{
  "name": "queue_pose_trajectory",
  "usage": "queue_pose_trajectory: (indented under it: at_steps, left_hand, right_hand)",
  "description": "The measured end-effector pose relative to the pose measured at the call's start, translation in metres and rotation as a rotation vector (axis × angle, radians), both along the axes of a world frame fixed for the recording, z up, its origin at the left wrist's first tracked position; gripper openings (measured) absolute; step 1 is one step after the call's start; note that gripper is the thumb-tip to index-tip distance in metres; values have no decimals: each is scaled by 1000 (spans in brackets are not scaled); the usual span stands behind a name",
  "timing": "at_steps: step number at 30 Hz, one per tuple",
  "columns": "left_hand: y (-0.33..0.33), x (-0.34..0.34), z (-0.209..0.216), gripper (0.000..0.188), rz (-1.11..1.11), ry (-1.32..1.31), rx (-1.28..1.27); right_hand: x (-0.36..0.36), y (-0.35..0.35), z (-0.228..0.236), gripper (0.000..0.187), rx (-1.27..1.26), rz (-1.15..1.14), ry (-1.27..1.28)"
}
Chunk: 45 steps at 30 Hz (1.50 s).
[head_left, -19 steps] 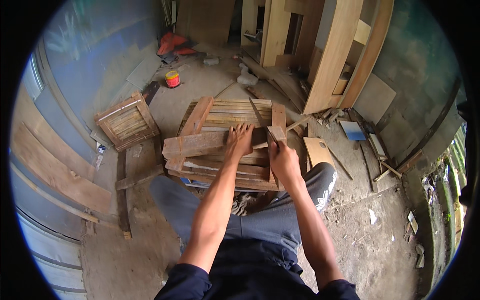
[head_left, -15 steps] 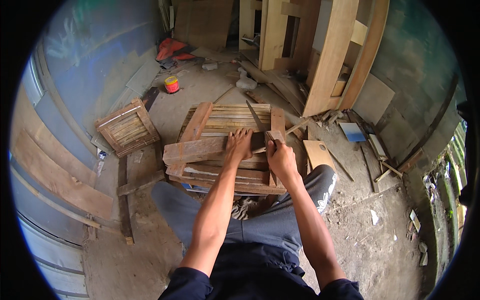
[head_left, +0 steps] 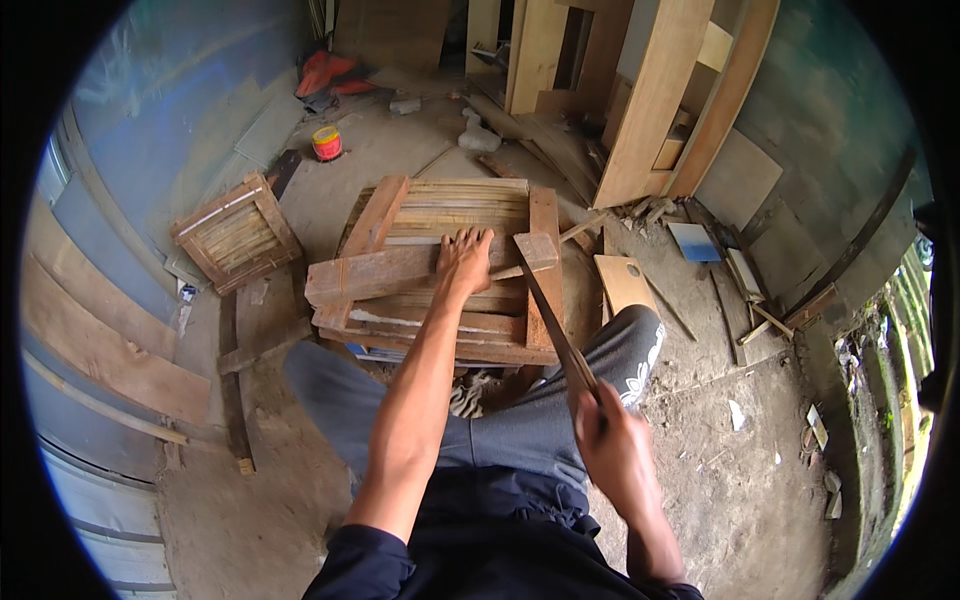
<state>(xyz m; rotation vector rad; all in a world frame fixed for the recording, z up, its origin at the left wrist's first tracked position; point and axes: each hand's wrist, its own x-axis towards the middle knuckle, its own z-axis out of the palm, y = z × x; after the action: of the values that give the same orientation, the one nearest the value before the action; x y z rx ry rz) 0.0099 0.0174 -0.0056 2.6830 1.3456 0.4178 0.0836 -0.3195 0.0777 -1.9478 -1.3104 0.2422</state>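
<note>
A thick wooden plank [head_left: 370,275] lies across a slatted wooden frame [head_left: 543,215] in front of my knees. My left hand [head_left: 464,264] presses the plank down, its fingers reaching over the far edge. In my right hand [head_left: 615,445], somewhat blurred, is the handle of a handsaw [head_left: 550,312]. The saw slants from the handle near my right thigh up to the plank, its tip end crossing the plank near the right end. A short part of the plank [head_left: 539,249] shows to the right of the blade.
A second slatted frame [head_left: 238,240] leans at the left. Further off stand a red and yellow tub [head_left: 327,143] and tall wooden cabinet frames [head_left: 640,110]. Loose boards and scraps lie at the right, including a light board with a hole [head_left: 625,290]. A wooden strip [head_left: 234,390] lies left of my leg.
My right hand has drawn the saw back toward me and to the right, so the blade's tip end now sits at the plank. My left hand stays on the plank.
</note>
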Motion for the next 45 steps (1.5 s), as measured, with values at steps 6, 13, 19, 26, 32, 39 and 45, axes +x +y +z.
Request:
queue_pose_trajectory:
  at_steps: [6, 13, 19, 26, 32, 39, 45]
  left_hand:
    - [-4, -3, 8, 82, 24, 69, -82]
    - [-2, -2, 13, 87, 9, 90, -67]
    - [-2, -2, 11, 75, 12, 67, -94]
    - [-2, -1, 9, 91, 24, 78, -26]
    - [1, -4, 10, 85, 21, 91, -80]
    - [-10, -5, 25, 84, 5, 107, -126]
    - [-10, 1, 34, 92, 36, 136, -220]
  right_hand:
    - [26, 202, -20, 33, 61, -25, -47]
    - [21, 165, -40, 32, 79, -14, -16]
    - [-13, -18, -14, 22, -17, -13, 46]
    - [14, 84, -31, 24, 58, 14, -21]
    - [27, 225, -44, 31, 100, -38, -25]
    - [9, 121, -31, 26, 71, -24, 0]
    - [-26, -39, 3, 22, -30, -16, -10]
